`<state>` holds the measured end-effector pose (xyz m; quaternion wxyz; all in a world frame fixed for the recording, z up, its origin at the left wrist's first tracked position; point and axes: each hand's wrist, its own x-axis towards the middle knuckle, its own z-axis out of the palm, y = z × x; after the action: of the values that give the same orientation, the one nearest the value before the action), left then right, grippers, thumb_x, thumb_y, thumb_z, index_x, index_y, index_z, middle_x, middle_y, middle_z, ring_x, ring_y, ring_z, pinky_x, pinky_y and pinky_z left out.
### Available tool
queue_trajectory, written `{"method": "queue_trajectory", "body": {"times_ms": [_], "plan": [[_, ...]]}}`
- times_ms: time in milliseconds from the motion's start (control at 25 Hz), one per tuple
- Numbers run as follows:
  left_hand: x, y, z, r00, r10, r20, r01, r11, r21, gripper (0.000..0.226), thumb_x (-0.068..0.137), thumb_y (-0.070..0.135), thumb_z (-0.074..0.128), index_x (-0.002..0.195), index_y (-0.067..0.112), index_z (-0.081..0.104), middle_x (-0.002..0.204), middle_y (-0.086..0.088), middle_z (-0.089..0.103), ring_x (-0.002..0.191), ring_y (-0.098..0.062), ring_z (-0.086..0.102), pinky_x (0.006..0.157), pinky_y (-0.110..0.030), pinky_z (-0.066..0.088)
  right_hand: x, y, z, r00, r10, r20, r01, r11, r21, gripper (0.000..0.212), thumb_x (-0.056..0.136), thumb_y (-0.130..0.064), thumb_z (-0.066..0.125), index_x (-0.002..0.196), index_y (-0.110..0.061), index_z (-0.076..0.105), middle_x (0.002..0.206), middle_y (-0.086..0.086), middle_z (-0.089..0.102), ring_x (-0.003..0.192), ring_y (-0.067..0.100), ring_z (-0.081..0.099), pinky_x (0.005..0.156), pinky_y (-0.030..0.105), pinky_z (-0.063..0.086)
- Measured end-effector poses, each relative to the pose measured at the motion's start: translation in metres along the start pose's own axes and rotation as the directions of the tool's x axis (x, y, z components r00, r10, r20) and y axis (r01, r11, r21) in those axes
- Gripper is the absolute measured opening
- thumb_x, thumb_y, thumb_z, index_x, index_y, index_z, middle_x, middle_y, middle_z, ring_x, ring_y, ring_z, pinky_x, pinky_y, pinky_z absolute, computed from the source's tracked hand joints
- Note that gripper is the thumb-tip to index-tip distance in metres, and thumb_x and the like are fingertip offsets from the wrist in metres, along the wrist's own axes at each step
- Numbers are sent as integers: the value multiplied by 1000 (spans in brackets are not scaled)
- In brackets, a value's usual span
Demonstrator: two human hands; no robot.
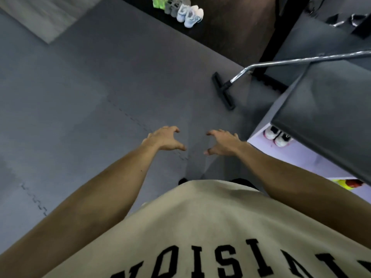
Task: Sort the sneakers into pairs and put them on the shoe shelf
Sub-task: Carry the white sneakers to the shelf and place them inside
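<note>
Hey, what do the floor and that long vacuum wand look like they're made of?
Floor: probably foam mat tiles, matte grey, given the jigsaw-toothed seams. Vacuum wand: likely chromed metal, shiny with bright highlights; its floor head looks like matte black plastic.

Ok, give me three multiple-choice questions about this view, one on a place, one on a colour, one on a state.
1. Where does the white pair of sneakers sit?
A on the lilac shoe shelf
B on the floor mat
C in a hand

2. What colour are the sneakers at the left end of the far row?
A red
B neon green
C black

3. What are the hands doing?
A gripping a sneaker
B holding the vacuum
C holding nothing

Answers: 1 A, they stand on a shelf board. 2 B, bright green at the top. 3 C, left hand and right hand hover with fingers spread.
</note>
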<state>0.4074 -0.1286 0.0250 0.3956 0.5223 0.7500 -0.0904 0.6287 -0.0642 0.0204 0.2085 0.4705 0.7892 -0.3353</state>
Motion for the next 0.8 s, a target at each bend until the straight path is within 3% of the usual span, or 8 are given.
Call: {"method": "queue_trajectory", "body": {"times_ms": [480, 800], "plan": [[173, -36, -209, 999, 10, -42, -10, 1000, -20, 84, 73, 61, 72, 144, 34, 35, 150, 1, 34, 131, -30, 43, 106, -50, 34, 218, -79, -168, 998, 34, -59, -34, 999, 9, 91, 73, -56, 72, 146, -25, 28, 150, 6, 37, 138, 29, 35, 109, 51, 25], [302, -51, -346, 999, -34, -40, 31, 998, -59, 86, 69, 61, 73, 142, 33, 37, 147, 0, 39, 131, -28, 44, 107, -52, 33, 363, -115, -310, 1000, 13, -26, -11, 999, 50, 92, 75, -54, 73, 148, -23, 26, 151, 9, 37, 138, 31, 35, 111, 52, 24]]}}
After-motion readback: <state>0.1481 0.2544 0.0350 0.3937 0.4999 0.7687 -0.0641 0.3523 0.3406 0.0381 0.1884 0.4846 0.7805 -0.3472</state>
